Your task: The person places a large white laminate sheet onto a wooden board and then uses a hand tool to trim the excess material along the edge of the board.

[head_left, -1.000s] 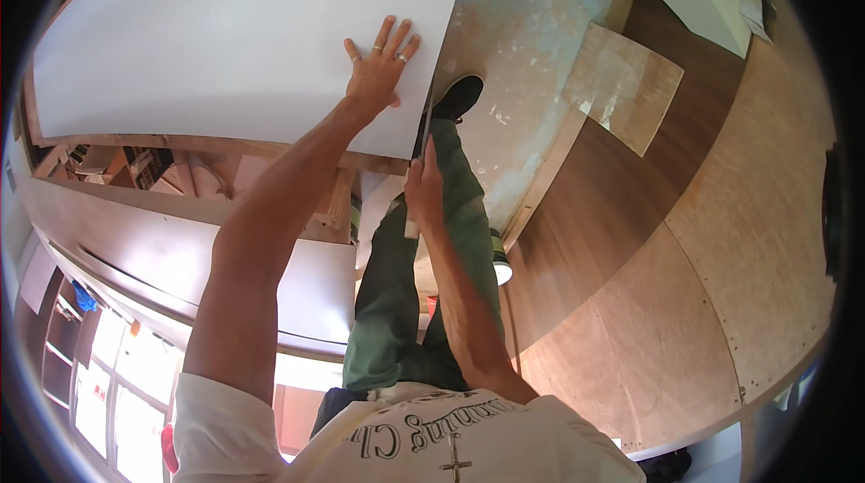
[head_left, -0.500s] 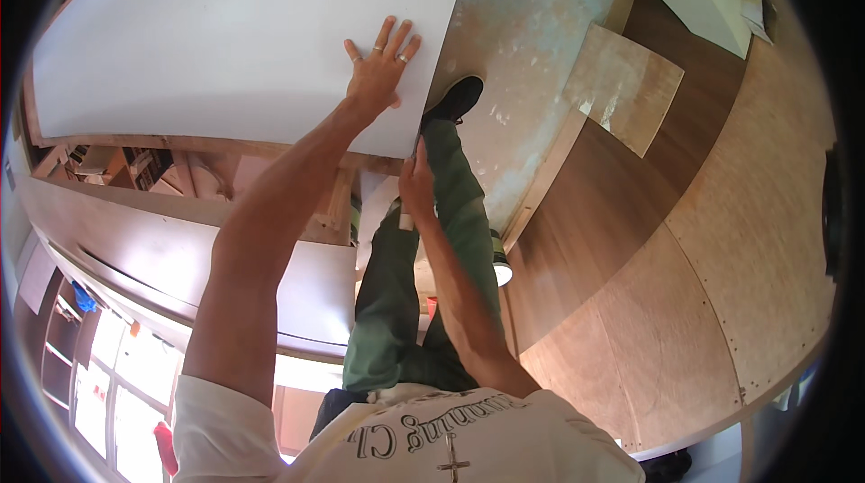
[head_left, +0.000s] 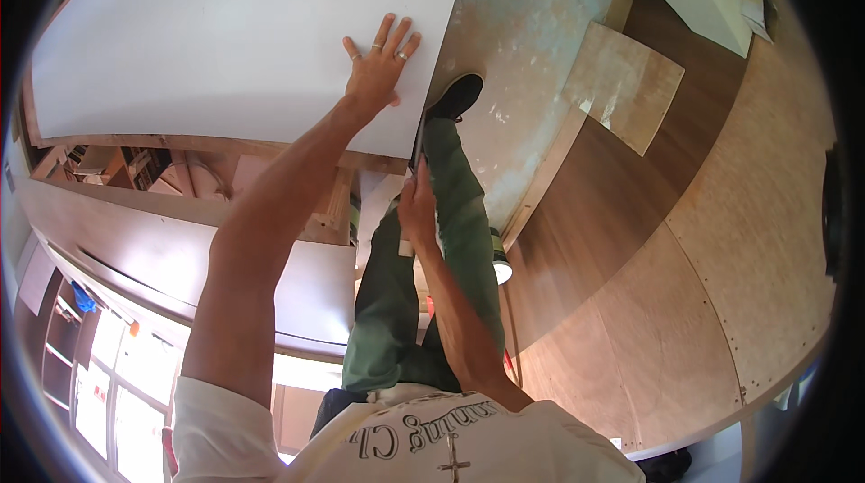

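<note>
The large white panel [head_left: 207, 41] lies flat, its long axis running left to right, right edge toward the dusty floor [head_left: 541, 32]. The left hand [head_left: 378, 68] presses flat on it, fingers spread; the right hand [head_left: 417, 213] pinches a dark tool at its lower corner. Plywood sheets [head_left: 739, 240] cover the floor nearby.

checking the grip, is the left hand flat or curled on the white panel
Flat: the left hand lies palm-down on the white panel, fingers spread.
</note>
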